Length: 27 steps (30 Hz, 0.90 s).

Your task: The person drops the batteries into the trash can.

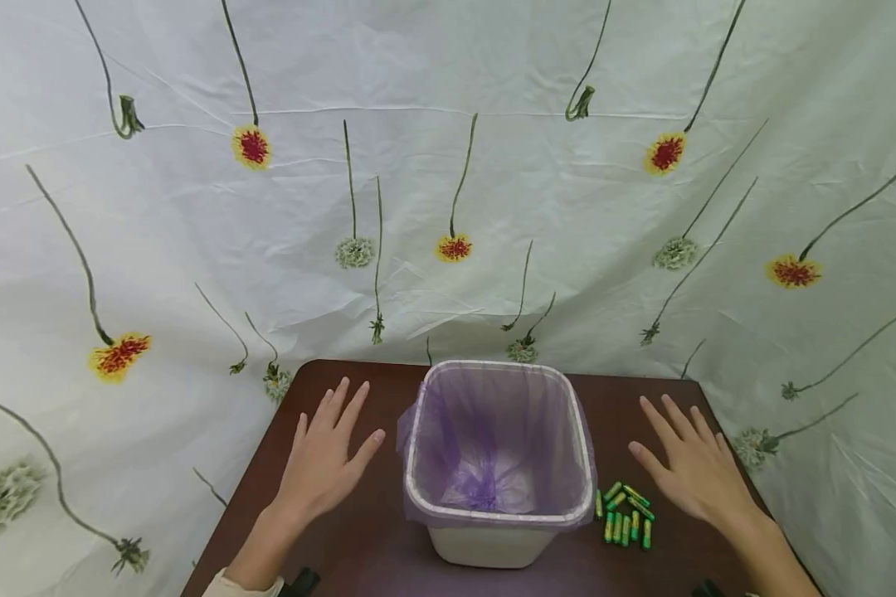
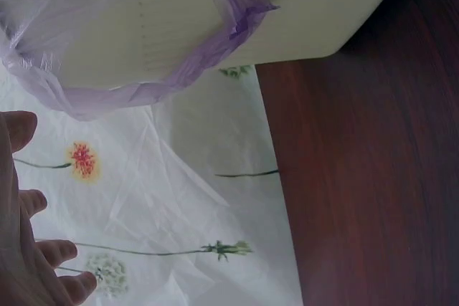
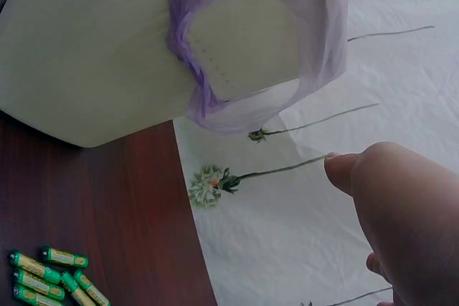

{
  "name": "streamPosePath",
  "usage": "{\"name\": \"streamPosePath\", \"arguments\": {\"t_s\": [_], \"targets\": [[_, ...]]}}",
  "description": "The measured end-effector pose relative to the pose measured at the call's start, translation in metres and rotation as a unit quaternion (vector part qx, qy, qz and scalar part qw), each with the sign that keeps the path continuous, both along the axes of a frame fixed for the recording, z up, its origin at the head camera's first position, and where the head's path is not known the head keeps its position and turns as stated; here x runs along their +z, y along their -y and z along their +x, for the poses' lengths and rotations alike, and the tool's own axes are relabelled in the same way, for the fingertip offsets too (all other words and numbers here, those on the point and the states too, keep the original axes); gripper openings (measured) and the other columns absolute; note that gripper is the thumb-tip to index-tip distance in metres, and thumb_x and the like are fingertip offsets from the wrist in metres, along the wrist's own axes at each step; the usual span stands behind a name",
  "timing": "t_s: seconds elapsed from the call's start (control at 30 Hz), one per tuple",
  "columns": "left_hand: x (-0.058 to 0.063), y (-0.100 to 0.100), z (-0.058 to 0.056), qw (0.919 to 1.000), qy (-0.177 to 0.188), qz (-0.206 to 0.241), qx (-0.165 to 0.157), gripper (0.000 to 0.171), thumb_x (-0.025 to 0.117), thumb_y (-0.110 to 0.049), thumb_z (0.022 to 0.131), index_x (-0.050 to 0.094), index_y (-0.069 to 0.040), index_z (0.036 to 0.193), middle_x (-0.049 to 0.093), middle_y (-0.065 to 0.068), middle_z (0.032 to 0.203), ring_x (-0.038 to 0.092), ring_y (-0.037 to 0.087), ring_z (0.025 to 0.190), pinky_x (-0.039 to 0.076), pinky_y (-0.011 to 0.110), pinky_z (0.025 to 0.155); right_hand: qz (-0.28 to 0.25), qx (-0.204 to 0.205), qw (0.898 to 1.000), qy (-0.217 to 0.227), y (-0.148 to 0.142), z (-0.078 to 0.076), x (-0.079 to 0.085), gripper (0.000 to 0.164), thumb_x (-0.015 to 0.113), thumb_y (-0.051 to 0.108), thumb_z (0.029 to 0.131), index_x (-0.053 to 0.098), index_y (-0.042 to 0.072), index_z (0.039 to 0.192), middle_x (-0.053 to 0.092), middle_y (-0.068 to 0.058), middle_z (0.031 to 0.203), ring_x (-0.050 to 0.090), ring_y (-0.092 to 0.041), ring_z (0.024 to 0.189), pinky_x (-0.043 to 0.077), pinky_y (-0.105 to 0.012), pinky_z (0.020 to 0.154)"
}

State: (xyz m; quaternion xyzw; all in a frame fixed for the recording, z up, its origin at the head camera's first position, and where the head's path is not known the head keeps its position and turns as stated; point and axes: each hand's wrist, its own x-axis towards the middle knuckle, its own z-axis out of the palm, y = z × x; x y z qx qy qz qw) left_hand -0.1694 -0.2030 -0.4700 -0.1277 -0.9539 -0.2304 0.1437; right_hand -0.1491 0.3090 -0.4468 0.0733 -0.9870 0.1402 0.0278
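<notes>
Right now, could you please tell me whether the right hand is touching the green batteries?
Apart. The head view shows it plainly: brown tabletop is visible between the right hand and the green batteries.

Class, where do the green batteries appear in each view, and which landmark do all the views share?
Head: the green batteries lie right of centre, near the bottom, just right of the bin.
Left wrist: not in this picture.
Right wrist: several in the bottom-left corner.
Shared landmark: the bin with its purple bag.
</notes>
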Motion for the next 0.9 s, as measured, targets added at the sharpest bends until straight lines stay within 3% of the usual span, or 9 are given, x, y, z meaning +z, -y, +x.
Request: {"name": "streamPosePath", "arguments": {"t_s": [0.3, 0.47, 0.7, 0.9], "targets": [[-0.007, -0.007, 0.001, 0.9999, -0.012, 0.008, 0.003, 0.072, 0.052, -0.054, 0.104, 0.029, -0.024, 0.165, 0.021, 0.012, 0.169, 0.021, 0.042, 0.152, 0.014, 0.076, 0.111, -0.015, -0.006, 1.000, 0.002, -0.008, 0.006, -0.020, 0.076, 0.046, 0.060, 0.105, 0.024, 0.022, 0.166, 0.021, -0.025, 0.166, 0.013, -0.062, 0.144, 0.013, -0.085, 0.099], [-0.008, -0.017, 0.006, 0.9971, -0.012, 0.072, -0.019, 0.066, 0.052, -0.045, 0.107, 0.032, -0.017, 0.164, 0.025, 0.013, 0.168, 0.027, 0.042, 0.149, 0.019, 0.073, 0.112, -0.015, -0.015, 1.000, 0.002, -0.014, 0.010, -0.038, 0.075, 0.048, 0.058, 0.105, 0.029, 0.017, 0.165, 0.025, -0.027, 0.163, 0.018, -0.064, 0.141, 0.016, -0.086, 0.097], [-0.004, -0.035, 0.015, 0.9829, 0.012, 0.177, -0.051, 0.064, 0.053, -0.038, 0.108, 0.031, -0.016, 0.164, 0.027, 0.011, 0.167, 0.030, 0.038, 0.149, 0.028, 0.066, 0.112, -0.028, -0.038, 0.999, -0.024, -0.021, 0.007, -0.060, 0.072, 0.050, 0.054, 0.106, 0.040, 0.005, 0.157, 0.033, -0.035, 0.154, 0.032, -0.063, 0.134, 0.030, -0.082, 0.094], [0.002, -0.048, 0.025, 0.9664, 0.028, 0.241, -0.085, 0.071, 0.063, -0.033, 0.103, 0.031, -0.015, 0.163, 0.031, 0.010, 0.165, 0.028, 0.035, 0.150, 0.024, 0.064, 0.115, -0.057, -0.058, 0.996, -0.026, -0.024, 0.007, -0.078, 0.070, 0.049, 0.054, 0.106, 0.045, 0.000, 0.152, 0.038, -0.035, 0.150, 0.038, -0.064, 0.128, 0.037, -0.080, 0.087]]}}
